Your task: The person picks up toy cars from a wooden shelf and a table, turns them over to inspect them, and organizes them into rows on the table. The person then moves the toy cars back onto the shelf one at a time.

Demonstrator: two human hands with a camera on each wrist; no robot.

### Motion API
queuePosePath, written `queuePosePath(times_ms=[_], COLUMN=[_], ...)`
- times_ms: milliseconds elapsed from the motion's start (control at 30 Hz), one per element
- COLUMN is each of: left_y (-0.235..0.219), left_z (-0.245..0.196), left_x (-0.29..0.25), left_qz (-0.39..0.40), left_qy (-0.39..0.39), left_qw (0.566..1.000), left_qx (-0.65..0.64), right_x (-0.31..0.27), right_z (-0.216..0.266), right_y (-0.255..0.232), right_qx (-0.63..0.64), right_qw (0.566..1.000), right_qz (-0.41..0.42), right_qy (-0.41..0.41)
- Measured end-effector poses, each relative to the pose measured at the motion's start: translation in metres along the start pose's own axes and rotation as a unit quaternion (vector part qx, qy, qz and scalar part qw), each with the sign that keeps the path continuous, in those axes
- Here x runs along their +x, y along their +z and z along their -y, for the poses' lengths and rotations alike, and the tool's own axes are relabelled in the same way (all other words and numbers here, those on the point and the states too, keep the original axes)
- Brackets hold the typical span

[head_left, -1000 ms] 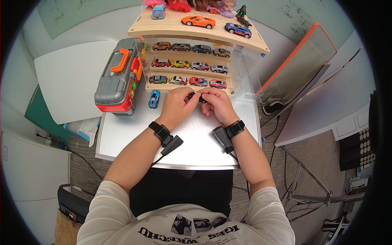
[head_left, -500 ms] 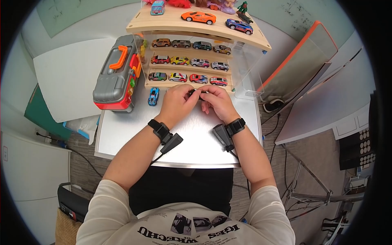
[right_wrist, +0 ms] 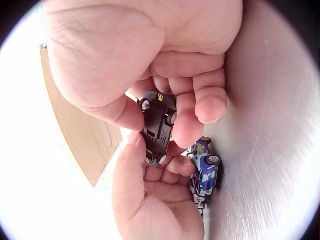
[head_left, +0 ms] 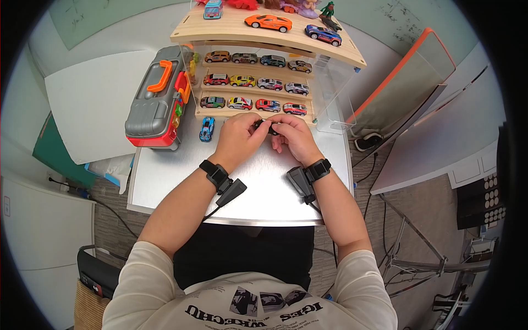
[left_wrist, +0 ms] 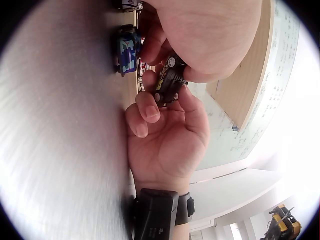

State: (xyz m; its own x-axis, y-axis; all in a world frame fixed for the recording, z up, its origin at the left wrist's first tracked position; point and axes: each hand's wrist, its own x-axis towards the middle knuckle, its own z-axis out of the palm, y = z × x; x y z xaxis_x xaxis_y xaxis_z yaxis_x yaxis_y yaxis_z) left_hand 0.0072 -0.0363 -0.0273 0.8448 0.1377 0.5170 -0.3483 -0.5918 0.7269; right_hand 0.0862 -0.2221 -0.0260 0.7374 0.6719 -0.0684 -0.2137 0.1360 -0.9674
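Both hands meet over the far part of the table, in front of the shelf. Between them is a small toy car (right_wrist: 159, 127), its black underside and wheels turned to the right wrist view. My left hand (head_left: 237, 137) pinches one end with thumb and fingers. At the other end, the thumb and fingers of my right hand (head_left: 297, 137) grip it. Yellow marks show on the car's side in the left wrist view. A blue-and-purple toy car (left_wrist: 128, 50) stands on the metal surface close beyond the fingers. Left of my left hand sits a light-blue toy car (head_left: 207, 129).
A wooden shelf (head_left: 220, 116) with clear sides holds rows of toy cars; an orange car (head_left: 268, 22) and a blue car (head_left: 323, 35) stand on top. A grey toolbox (head_left: 151, 113) is at the left, a clear bin (head_left: 335, 118) at the right.
The head view has shifted slightly. Both hands stay together on the toy car, which has changed its angle a little between the fingers.
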Motion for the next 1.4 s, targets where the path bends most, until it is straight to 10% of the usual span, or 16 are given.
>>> queuePosePath(times_ms=[1400], left_y=[-0.001], left_z=[0.001], left_x=[-0.001], left_qz=[-0.016], left_qy=[0.066], left_qw=[0.997], left_qx=[0.022], right_x=[-0.005], right_z=[0.008], right_y=[0.008], right_qx=[-0.013], right_qw=[0.999], right_qz=[-0.041], right_qy=[-0.028])
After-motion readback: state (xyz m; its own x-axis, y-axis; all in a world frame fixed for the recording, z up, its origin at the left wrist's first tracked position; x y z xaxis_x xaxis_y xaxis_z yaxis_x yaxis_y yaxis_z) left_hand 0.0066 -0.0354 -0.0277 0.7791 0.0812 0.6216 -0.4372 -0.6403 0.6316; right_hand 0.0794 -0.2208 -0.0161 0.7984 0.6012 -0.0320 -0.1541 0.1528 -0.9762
